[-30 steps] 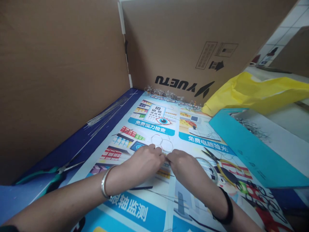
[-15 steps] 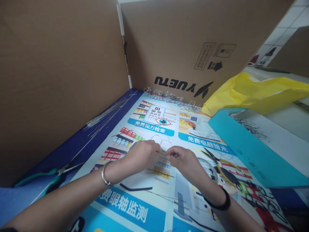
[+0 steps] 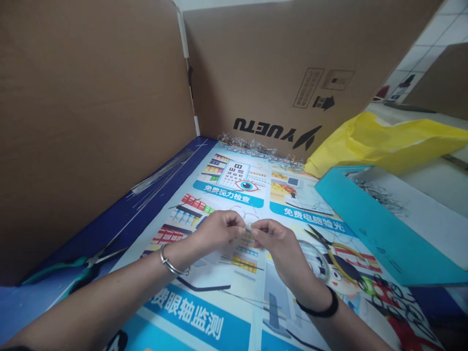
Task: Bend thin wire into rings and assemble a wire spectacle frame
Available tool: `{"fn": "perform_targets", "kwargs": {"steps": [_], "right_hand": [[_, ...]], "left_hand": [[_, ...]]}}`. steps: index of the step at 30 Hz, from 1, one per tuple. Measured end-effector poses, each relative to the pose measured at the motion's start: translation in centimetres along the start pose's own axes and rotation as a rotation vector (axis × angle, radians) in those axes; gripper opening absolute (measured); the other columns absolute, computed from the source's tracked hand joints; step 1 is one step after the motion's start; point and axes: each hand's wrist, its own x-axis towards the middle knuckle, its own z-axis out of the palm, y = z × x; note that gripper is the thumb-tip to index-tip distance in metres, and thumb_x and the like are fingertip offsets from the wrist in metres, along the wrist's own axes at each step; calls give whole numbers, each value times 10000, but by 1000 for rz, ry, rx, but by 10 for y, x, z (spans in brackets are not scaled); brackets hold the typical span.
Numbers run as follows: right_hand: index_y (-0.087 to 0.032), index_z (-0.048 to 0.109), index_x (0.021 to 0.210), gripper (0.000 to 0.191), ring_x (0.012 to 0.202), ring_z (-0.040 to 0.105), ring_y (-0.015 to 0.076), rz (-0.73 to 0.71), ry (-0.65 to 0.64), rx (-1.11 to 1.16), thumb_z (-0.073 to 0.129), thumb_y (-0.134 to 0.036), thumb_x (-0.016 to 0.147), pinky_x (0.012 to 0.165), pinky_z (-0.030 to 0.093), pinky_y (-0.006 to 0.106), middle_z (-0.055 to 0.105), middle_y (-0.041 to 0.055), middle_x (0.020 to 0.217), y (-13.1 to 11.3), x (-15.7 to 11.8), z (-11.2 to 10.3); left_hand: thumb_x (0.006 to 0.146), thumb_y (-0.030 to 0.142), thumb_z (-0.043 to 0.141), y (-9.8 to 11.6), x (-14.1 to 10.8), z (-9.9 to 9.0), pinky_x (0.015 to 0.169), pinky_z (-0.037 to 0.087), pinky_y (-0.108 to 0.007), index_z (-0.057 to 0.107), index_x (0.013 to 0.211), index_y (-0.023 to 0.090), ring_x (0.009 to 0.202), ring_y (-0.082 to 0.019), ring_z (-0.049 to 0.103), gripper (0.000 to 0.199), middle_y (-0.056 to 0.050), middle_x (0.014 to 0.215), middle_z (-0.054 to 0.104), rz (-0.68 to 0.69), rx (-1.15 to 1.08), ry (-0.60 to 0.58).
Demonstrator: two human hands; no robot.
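Over the printed poster, my left hand (image 3: 221,231) and my right hand (image 3: 276,239) meet fingertip to fingertip. Both are closed in a pinch on a thin bent wire (image 3: 251,214), whose two rounded loops rise just beyond the fingers. A small pale spot shows between the fingertips, too small to make out. Fingers partly hide where the wire is gripped. To the right of my right hand lie yellow-handled scissors (image 3: 341,261) and a clear ring-shaped roll (image 3: 320,258), partly behind that wrist.
Green-handled pliers (image 3: 86,265) lie at left, below a bundle of straight wires (image 3: 161,170). Tangled wire pieces (image 3: 256,145) line the back by the cardboard wall (image 3: 248,63). At right are a turquoise box (image 3: 369,229) holding wire bits, a yellow bag (image 3: 383,141) and black rings (image 3: 395,297).
My left hand has turned so its thumb and forefinger show more clearly. The fingertips of both hands have drawn closer together on the wire, and the left bracelet has slid toward the hand.
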Motion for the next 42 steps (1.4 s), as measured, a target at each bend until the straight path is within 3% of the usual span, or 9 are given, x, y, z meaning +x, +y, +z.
{"fn": "perform_targets", "kwargs": {"steps": [21,25,27,30,35,38,42], "right_hand": [[-174,617,725,252,607,551,118,59,28,172,733,-387,657,611,463,264,580,-19,685,6,-3,6],[-174,624,755,228,656,571,137,44,-27,119,692,-381,687,642,486,281,605,0,731,2,0,1],[-178,636,775,154,658,577,144,19,-129,-60,621,-328,741,641,479,279,619,3,715,-6,1,-6],[-194,655,756,145,678,590,150,-98,-292,-536,515,-208,792,637,447,269,645,9,719,-22,-1,-17],[-163,676,799,215,779,623,222,-270,-581,-1386,490,-57,775,649,433,309,670,89,845,-28,-18,-17],[-143,678,877,302,786,633,244,-353,-605,-1606,485,37,730,622,440,310,671,125,893,-18,-28,-6],[-120,683,867,341,733,638,259,-401,-584,-1704,486,94,689,529,416,297,672,146,839,-13,-33,8]], "left_hand": [[726,204,594,2,-2,9,514,406,-188,562,693,147,519,-65,495,74,55,608,518,-33,-189,16],[713,170,554,8,-1,-6,513,383,-193,566,704,146,505,-69,478,28,53,583,520,-16,-70,-32],[713,150,530,14,-2,-23,532,376,-201,592,730,149,536,-77,487,64,39,621,555,63,107,-25],[743,153,503,26,-5,-53,595,381,-218,629,736,161,650,-106,538,126,7,721,624,205,489,33],[769,156,462,24,-5,-89,591,369,-217,654,737,164,660,-124,566,195,-18,739,662,159,844,45],[769,156,458,9,1,-101,589,371,-215,678,806,170,697,-139,591,224,-29,780,686,97,917,12],[744,155,486,-5,7,-106,560,359,-208,683,842,174,689,-140,589,220,-25,799,691,51,974,-57]]}}
